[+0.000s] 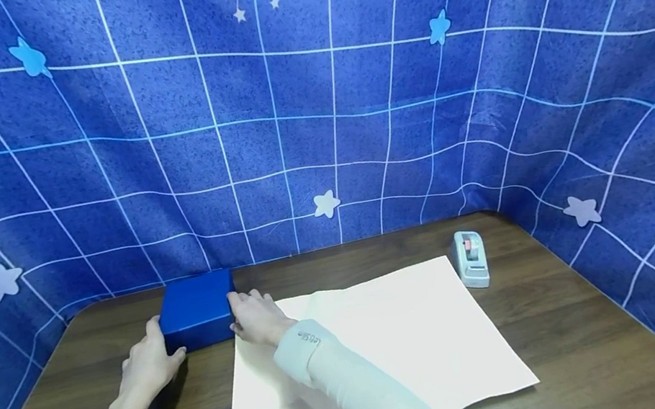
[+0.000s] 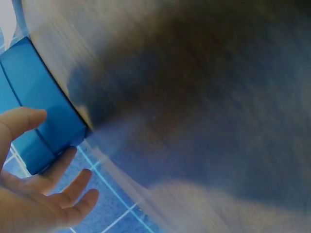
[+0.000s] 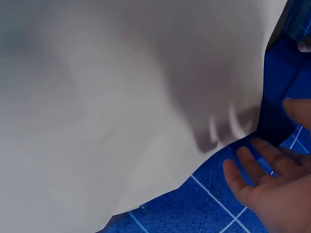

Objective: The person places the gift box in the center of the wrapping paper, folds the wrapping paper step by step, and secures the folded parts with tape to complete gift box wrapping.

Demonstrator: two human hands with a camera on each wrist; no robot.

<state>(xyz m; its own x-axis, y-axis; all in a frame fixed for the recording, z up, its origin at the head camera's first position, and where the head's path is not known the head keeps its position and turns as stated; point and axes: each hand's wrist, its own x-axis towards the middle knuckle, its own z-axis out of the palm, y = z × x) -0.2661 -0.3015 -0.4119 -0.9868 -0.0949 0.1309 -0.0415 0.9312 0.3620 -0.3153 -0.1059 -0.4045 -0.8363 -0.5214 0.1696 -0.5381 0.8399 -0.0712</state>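
One box (image 1: 198,315) (blue) between two grips (image 1: 149,367) (image 1: 257,318)

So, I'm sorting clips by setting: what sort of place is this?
Probably a curtained-off desk corner, perhaps in a home: a wood-grain tabletop, a blue grid curtain with stars and clouds behind and beside it, and a white sheet laid on top.

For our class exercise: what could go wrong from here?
The blue box might slip if pressure is uneven: the left hand and right hand hold opposite sides. The right sleeve passes over the white sheet of paper, so it could brush and crease it.
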